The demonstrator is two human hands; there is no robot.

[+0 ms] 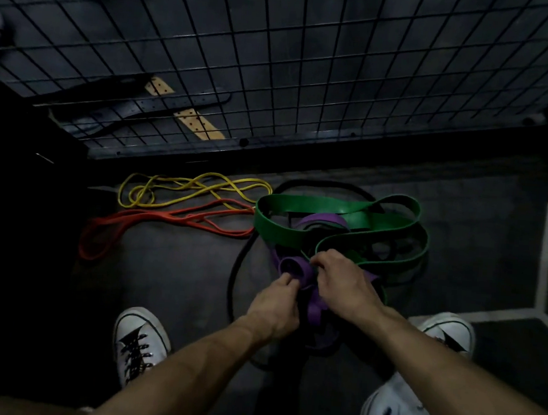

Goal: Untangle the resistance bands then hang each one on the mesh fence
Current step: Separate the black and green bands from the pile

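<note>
Untangling is underway: left hand (276, 299) and right hand (342, 280) both pinch the purple band (321, 221), knotted with the green band (298, 208) on the floor (173, 265) below the mesh fence (275, 63). Next, work purple free.

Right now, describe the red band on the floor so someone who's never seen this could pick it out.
Start at the mesh fence and look down to the dark floor on its near side. Left of the tangled green band lie two thin bands side by side. The red band is the nearer one, stretched long, unlike the looped yellow band behind it.
</note>
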